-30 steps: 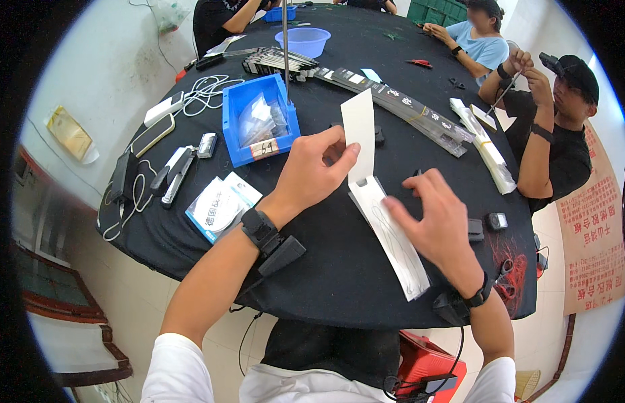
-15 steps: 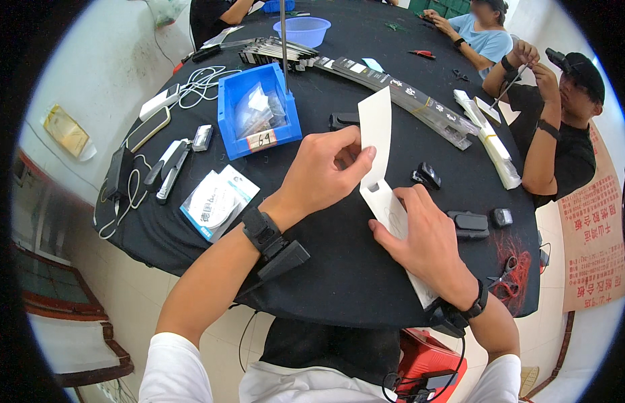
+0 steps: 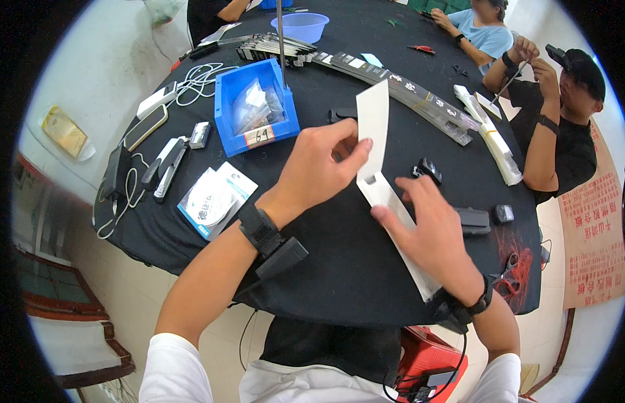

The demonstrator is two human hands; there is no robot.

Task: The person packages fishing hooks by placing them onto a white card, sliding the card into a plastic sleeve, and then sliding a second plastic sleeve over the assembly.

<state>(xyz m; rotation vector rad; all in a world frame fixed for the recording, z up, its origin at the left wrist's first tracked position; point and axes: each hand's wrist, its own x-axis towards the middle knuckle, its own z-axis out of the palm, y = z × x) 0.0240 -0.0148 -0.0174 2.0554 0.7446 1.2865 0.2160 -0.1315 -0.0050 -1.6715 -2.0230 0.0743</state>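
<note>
My left hand [image 3: 326, 156] pinches the edge of a long, narrow white cardboard strip [image 3: 373, 107] between thumb and fingers. A crease with a small notch divides the strip; its upper flap stands up at an angle, and the lower length slants down toward the table's near edge. Over that lower length hovers my right hand [image 3: 430, 232], its fingers spread and its thumb over the strip. Whether the thumb touches it I cannot tell. Part of the lower length is hidden behind the right hand.
A blue bin [image 3: 257, 142] with plastic bags stands ahead on the left. Left are a stapler [image 3: 166, 169] and white packets [image 3: 215, 201]. Dark packaged strips [image 3: 393, 91] lie beyond. Scissors [image 3: 507, 265] and red threads lie right. Several people sit around the black-covered table.
My right hand has loosened from the lower part of the strip, its fingers lifting and spreading. The left hand keeps its pinch, with the strip shifted slightly left.
</note>
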